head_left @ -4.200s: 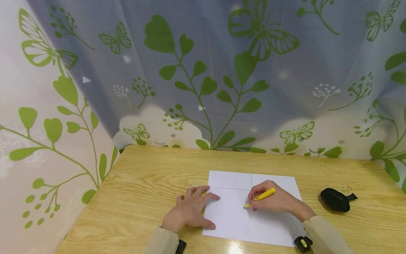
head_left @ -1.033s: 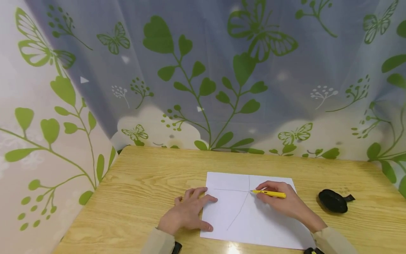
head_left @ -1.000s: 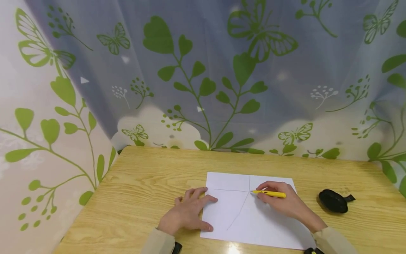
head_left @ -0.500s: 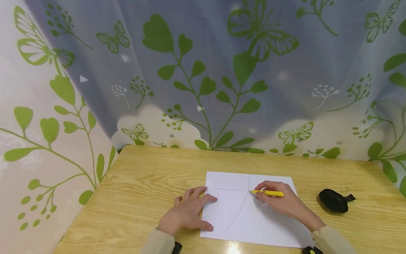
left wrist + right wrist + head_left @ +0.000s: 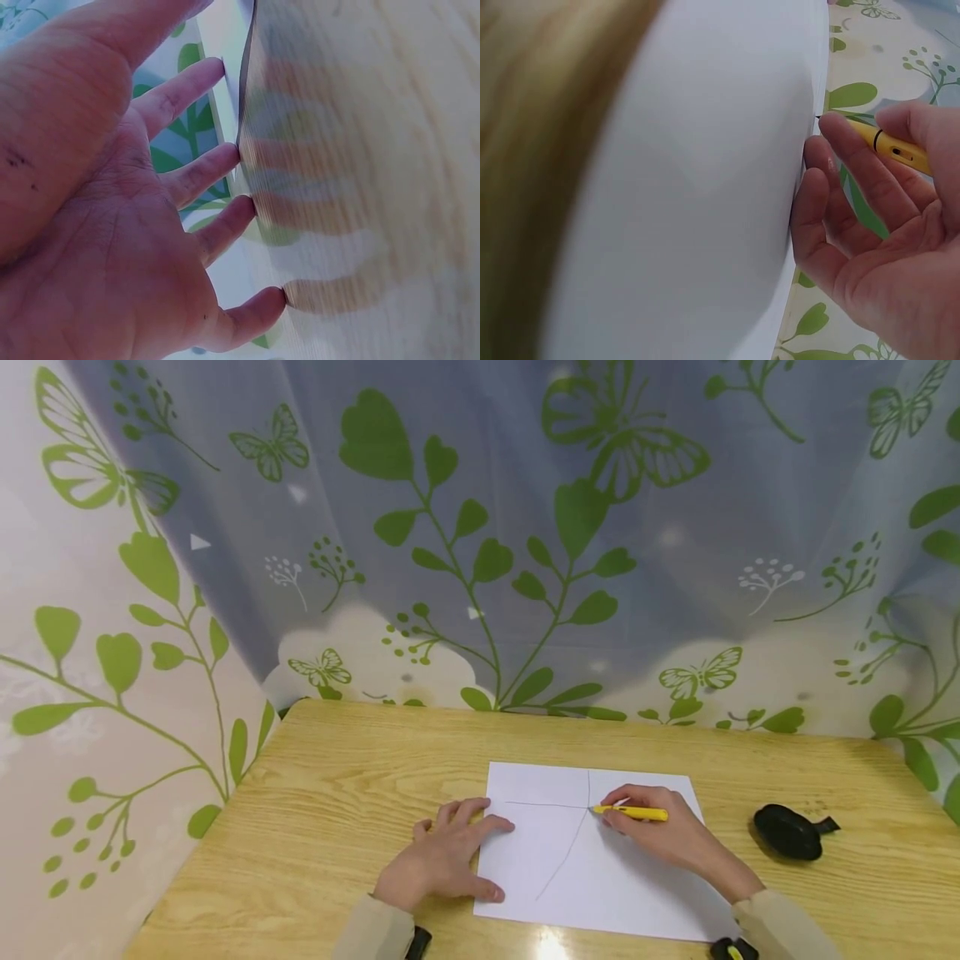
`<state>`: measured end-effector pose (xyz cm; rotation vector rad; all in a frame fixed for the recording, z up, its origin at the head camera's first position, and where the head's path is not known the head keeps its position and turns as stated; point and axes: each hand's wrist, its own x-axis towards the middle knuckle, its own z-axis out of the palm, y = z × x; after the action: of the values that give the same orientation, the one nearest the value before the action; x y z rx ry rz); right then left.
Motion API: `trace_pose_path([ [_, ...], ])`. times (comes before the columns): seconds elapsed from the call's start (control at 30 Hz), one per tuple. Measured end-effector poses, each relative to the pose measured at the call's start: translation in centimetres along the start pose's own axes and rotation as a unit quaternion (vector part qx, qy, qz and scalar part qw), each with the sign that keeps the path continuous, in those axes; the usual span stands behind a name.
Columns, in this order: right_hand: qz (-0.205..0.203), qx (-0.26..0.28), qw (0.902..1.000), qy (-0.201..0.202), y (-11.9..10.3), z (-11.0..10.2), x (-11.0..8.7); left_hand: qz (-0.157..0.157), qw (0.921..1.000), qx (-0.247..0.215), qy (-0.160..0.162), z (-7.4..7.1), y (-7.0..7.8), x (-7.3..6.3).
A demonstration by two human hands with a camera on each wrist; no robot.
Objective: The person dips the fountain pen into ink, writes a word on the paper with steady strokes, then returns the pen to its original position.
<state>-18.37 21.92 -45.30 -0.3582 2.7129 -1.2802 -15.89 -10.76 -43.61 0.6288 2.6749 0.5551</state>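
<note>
On the wooden table lies a white sheet of paper (image 5: 600, 885) bearing thin drawn lines: one level, one vertical and one slanting down to the lower left, all meeting near one point. My right hand (image 5: 663, 828) pinches a yellow pen (image 5: 637, 813), its tip at or just beside that meeting point. In the right wrist view the same pen (image 5: 900, 150) sits between thumb and fingers, with the other fingers curled against the sheet. Spread over the paper's left edge, my left hand (image 5: 446, 860) rests with thumb and forefinger on the sheet and its other fingertips at the edge or on the wood.
A small black oval dish-like object with a short tab (image 5: 787, 832) lies on the table to the right of the paper. Behind the table (image 5: 360, 760) hangs a blue and white curtain (image 5: 465, 527) printed with green leaves and butterflies.
Since the oldest frame, the slanting line has grown to the lower left, and my right hand has brought the pen back up to the lines' meeting point. The left hand has stayed put.
</note>
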Motion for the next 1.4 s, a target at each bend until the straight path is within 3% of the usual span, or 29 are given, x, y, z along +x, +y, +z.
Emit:
trace_pose_path([
  [0.5,0.009,-0.01,0.9999,0.0,-0.6,-0.3,0.0,0.002,0.9999,0.012,0.001,-0.2,0.2,0.1],
  [0.9,0.004,-0.024,0.9996,-0.012,-0.6,-0.7,-0.2,-0.015,0.9995,0.026,-0.004,-0.2,0.4,0.3],
  [1.4,0.013,0.001,0.999,-0.042,-0.3,-1.1,-1.1,-0.01,0.9998,0.016,-0.003,-0.1,0.2,0.3],
])
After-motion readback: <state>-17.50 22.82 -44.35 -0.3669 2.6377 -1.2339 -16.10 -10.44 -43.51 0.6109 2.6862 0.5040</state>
